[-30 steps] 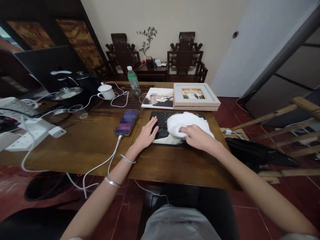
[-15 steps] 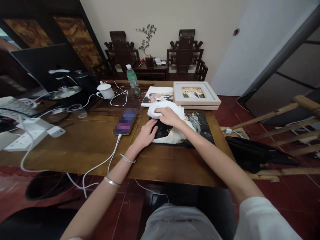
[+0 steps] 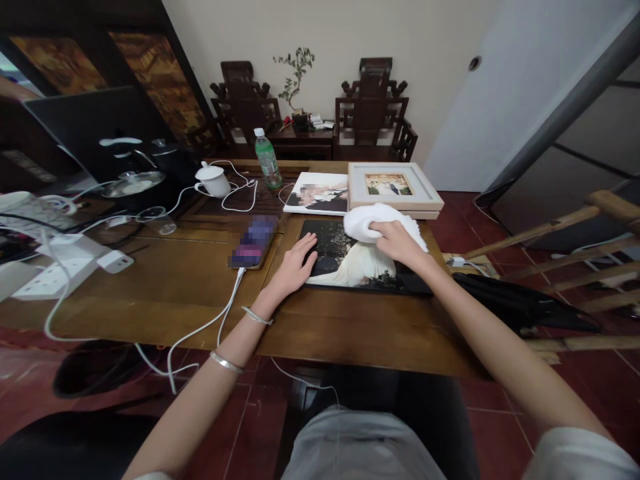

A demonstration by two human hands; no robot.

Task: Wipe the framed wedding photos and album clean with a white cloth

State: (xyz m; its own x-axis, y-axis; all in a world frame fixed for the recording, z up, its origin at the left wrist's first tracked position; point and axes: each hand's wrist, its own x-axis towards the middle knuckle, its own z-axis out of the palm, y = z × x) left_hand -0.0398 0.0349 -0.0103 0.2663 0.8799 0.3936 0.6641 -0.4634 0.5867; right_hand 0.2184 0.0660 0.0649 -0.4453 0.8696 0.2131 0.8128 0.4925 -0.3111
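Note:
A dark photo panel (image 3: 345, 257) showing a white gown lies flat on the wooden table (image 3: 320, 327). Over its upper right part, my right hand (image 3: 397, 243) is closed on a white cloth (image 3: 365, 220), which covers that part of the picture. My left hand (image 3: 295, 263) rests at the panel's left edge, fingers stretched out and nothing held. Behind the panel stand a white-edged photo print (image 3: 316, 193) and, to its right, a pale wood frame (image 3: 433, 200) with a small picture, on top of another frame.
Left of my left hand lies a phone (image 3: 253, 241) with a white cable. Farther back are a green-labelled bottle (image 3: 269, 163) and a white lidded cup (image 3: 213, 181). A clear plastic cup (image 3: 159, 220) and power strips (image 3: 60, 267) are at the left.
My right hand has moved right across the panel with the white cloth, uncovering the panel's upper left part. My left hand has stayed at the left edge.

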